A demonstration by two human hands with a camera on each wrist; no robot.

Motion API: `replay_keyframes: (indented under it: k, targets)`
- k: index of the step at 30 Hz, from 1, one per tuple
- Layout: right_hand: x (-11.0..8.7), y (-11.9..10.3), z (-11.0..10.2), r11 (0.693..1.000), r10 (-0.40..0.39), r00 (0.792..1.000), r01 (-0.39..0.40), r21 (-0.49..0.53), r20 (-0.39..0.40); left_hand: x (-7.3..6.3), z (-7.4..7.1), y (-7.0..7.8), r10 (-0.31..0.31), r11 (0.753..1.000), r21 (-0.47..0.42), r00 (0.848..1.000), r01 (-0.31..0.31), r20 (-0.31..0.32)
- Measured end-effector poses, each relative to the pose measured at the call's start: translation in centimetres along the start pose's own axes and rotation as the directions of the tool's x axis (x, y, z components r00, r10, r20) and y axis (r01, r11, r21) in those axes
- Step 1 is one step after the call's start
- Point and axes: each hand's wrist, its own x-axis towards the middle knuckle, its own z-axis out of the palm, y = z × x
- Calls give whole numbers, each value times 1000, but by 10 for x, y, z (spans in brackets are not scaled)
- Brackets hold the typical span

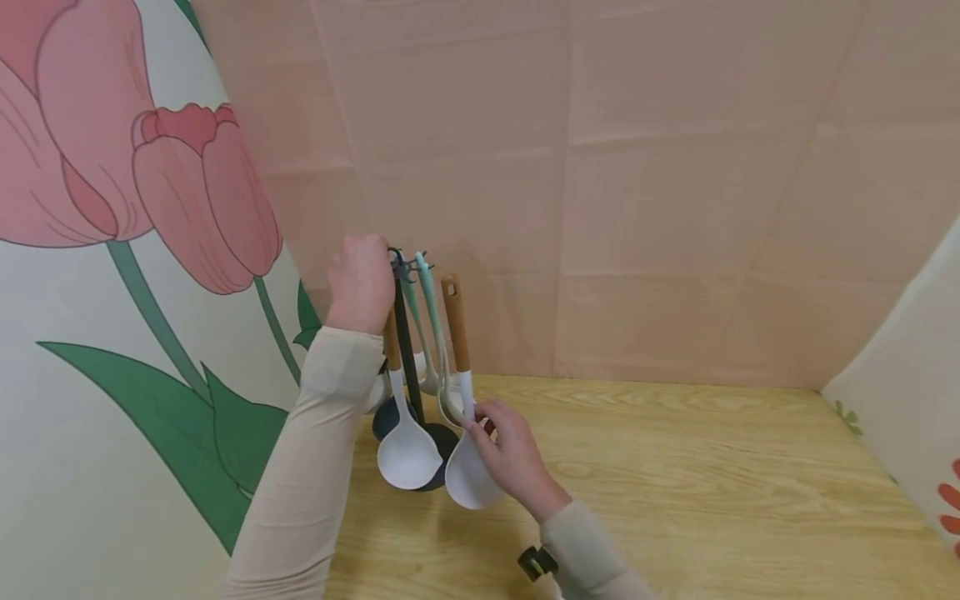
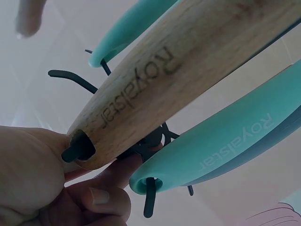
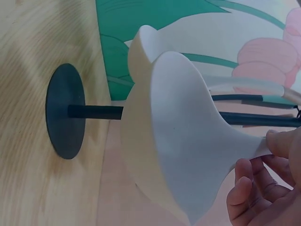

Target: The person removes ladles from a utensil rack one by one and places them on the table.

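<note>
A dark utensil stand (image 1: 401,267) has several kitchen tools hanging from its hooks. My left hand (image 1: 360,287) grips it at the top, fingers curled by the hub. Beside the thumb, a wooden handle (image 2: 136,89) hangs with a hook through its hole, near a teal handle (image 2: 221,141). My right hand (image 1: 513,454) pinches the neck of a white ladle (image 1: 468,479). This ladle's wooden handle points up, its holed end just right of the hooks. The ladle bowl (image 3: 183,136) fills the middle of the right wrist view, partly covering the stand's pole.
Another white ladle (image 1: 408,454) hangs on the left, with a black utensil (image 1: 442,450) behind it. The round dark base (image 3: 66,136) stands on the wood-grain table (image 1: 675,483). A tulip-printed wall (image 1: 187,333) rises close on the left, a pinkish cloth (image 1: 675,208) behind.
</note>
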Motion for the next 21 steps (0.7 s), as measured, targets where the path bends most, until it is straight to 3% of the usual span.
replay_keyframes:
  k: [11, 21]
  targets:
    - [-12, 18, -1, 999, 44, 999, -44, 8, -9, 0, 0, -1, 2, 1000, -1, 1000, -2, 10]
    - [-21, 42, 4, 991, 134, 991, -134, 26, -2, 0, -1, -2, -1, 1000, -23, 1000, 1, 14]
